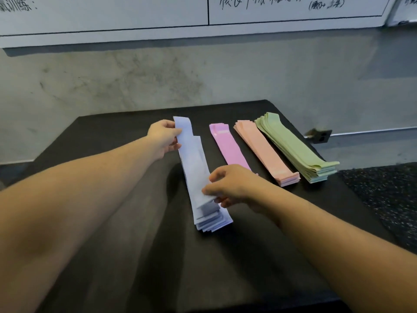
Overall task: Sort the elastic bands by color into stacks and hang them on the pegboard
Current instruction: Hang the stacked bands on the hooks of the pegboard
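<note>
Four stacks of flat elastic bands lie side by side on a black table [112, 136]. The pale blue stack [198, 177] is on the left, then a pink stack [228, 145], a salmon stack [266, 152] and a green stack [295, 145]. My left hand [163, 137] pinches the far end of the top blue band, lifted slightly off the stack. My right hand [228, 186] grips the same band near its near end, covering part of the pink stack's near end. No pegboard is in view.
A grey concrete wall rises behind the table, with a whiteboard [103, 16] bearing handwriting above it. A wall socket [322, 135] sits to the right of the table. Speckled dark flooring [388, 199] lies at the right.
</note>
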